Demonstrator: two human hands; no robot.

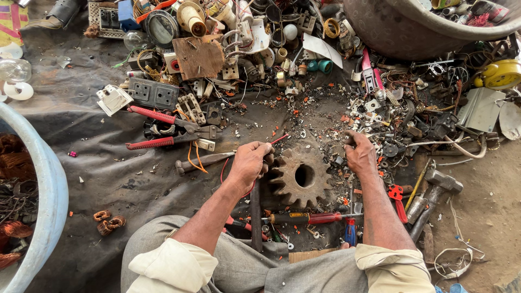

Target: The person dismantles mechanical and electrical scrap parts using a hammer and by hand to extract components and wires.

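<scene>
A person sits on the ground over a dark, dusty sheet [87, 135] strewn with scrap. In the middle, between the two hands, lies a rusty iron gear [300, 176], thick and round, with blunt teeth and a round hole through its centre; its surface is pitted and brown.

The left hand [248, 164] is curled into a closed fist at the gear's left edge, gripping a thin red wire [279, 139] that sticks out from the fist toward the far right and loops down below the wrist. The knuckles touch or nearly touch the gear's teeth.

The right hand [359, 153] sits just to the gear's far right, fingers bent shut around a small dark piece [348, 140]; what the piece is cannot be told.

Left of the left hand lie red-handled pliers [165, 129], their metal jaws dull grey, and beside them a grey multi-socket plate [153, 93]. Near the person's lap rests a screwdriver [306, 218] with a red and yellow-black handle. To the right lies a heavy steel hammer [438, 187] with a worn head. Small copper coils [107, 222] lie on the sheet at the near left, beside the rim of a pale blue tub [51, 206]. A big dented metal basin [412, 32] stands at the far right.
</scene>
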